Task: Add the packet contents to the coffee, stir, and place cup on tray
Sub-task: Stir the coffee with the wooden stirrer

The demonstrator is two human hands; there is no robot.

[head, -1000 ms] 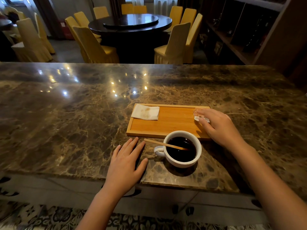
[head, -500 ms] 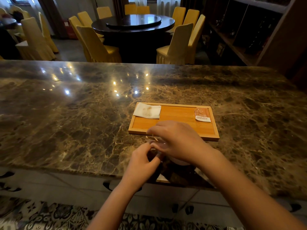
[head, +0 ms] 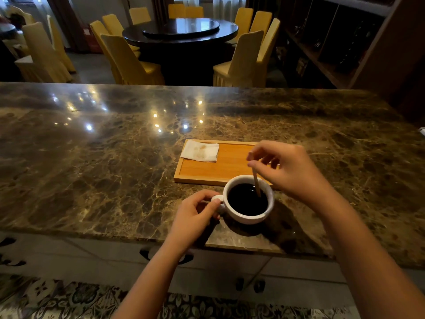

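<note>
White cup (head: 249, 200) of black coffee stands on the tabletop (head: 115, 171), just before the tray (head: 220, 169). Our left hand (head: 195, 215) fingers clamp the handle; our right hand (head: 287, 169) fingers pinch the stick (head: 256, 181). We stir gently, keeping the stick off the rim.

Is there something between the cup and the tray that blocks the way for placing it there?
Nothing visible blocks it. The cup stands on the counter against the tray's near edge. The napkin covers only the tray's far left corner.
</note>
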